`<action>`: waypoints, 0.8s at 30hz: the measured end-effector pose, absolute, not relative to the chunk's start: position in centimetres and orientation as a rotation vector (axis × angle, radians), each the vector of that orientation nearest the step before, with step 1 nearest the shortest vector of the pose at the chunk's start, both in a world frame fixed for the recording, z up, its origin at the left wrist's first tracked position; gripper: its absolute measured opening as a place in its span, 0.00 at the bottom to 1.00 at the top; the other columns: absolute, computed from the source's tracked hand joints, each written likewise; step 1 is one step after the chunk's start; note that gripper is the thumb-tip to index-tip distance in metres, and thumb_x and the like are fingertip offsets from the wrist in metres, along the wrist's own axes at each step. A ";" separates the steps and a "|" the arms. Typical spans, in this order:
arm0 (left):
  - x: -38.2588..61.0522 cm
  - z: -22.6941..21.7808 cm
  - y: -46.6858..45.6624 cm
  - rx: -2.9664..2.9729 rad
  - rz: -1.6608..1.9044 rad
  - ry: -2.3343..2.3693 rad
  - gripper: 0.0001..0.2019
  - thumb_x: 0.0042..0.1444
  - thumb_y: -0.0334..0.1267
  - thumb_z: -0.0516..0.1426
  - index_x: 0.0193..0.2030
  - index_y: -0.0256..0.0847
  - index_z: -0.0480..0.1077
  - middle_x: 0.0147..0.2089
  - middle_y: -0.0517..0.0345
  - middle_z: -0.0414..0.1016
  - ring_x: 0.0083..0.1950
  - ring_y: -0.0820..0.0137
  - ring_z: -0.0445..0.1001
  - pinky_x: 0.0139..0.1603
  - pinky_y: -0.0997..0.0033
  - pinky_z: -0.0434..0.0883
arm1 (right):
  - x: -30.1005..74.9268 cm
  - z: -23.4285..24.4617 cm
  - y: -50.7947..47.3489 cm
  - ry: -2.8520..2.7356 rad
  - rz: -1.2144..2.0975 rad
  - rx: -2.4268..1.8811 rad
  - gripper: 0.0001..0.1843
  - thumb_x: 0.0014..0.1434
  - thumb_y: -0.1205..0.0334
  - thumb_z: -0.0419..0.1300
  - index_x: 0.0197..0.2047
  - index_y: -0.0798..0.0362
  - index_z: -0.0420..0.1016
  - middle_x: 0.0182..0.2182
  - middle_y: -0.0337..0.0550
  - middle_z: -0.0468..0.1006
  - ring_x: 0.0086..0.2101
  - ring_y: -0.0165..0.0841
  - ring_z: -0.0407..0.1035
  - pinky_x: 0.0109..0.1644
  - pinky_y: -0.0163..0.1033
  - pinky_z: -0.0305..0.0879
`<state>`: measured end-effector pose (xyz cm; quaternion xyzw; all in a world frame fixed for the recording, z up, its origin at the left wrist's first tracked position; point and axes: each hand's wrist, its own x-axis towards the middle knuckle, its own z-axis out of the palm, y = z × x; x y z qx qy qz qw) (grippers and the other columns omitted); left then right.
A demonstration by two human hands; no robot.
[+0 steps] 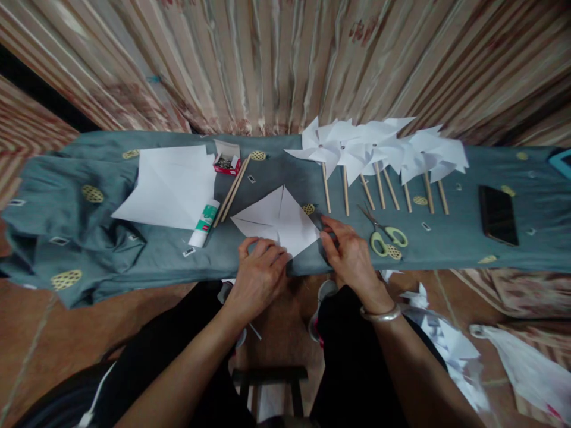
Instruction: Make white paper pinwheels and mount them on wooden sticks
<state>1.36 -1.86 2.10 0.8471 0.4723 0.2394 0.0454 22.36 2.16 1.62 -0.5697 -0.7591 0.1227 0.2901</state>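
A square white paper sheet (292,223) lies cornerwise on the cloth, with slits or creases running in from its far and left corners. My left hand (263,270) is closed at its near corner, fingers bent over the edge; the thumb is mostly hidden. At the right corner, the thumb and forefinger of my right hand (350,252) pinch the paper. Green-handled scissors (382,233) lie just right of that hand, blades partly open. Left of the sheet are a glue stick (204,223) and wooden sticks (232,190).
Several paper pinwheels (375,145) on sticks line the back right. A stack of white paper (172,184) and a small red box of metal pieces (226,159) sit at left. A phone (498,215) lies far right. Paper scraps (450,348) are below, beside a curtain-backed table (450,244).
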 end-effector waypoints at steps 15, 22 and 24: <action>2.8 2.5 -2.2 2.636 0.984 1.185 0.07 0.61 0.30 0.56 0.44 0.37 0.74 0.42 0.53 0.80 0.47 0.65 0.70 0.46 0.61 0.65 | 24.9 2.0 0.2 -2.186 0.409 -1.349 0.22 0.60 0.70 0.54 0.58 0.54 0.68 0.63 0.56 0.64 0.62 0.45 0.60 0.64 0.57 0.60; 0.7 1.8 -1.1 2.684 0.930 1.399 0.08 0.58 0.27 0.56 0.41 0.40 0.75 0.43 0.54 0.81 0.46 0.61 0.72 0.49 0.55 0.64 | 23.4 2.4 -0.9 -2.194 0.360 -1.235 0.09 0.64 0.67 0.54 0.42 0.54 0.75 0.54 0.54 0.75 0.53 0.43 0.69 0.58 0.53 0.69; 0.0 1.5 -0.9 2.691 0.883 1.460 0.08 0.57 0.27 0.57 0.40 0.40 0.75 0.43 0.54 0.81 0.46 0.61 0.72 0.49 0.55 0.63 | 22.9 2.3 -1.0 -2.215 0.375 -1.223 0.10 0.64 0.68 0.54 0.44 0.53 0.75 0.54 0.53 0.74 0.54 0.43 0.68 0.58 0.53 0.69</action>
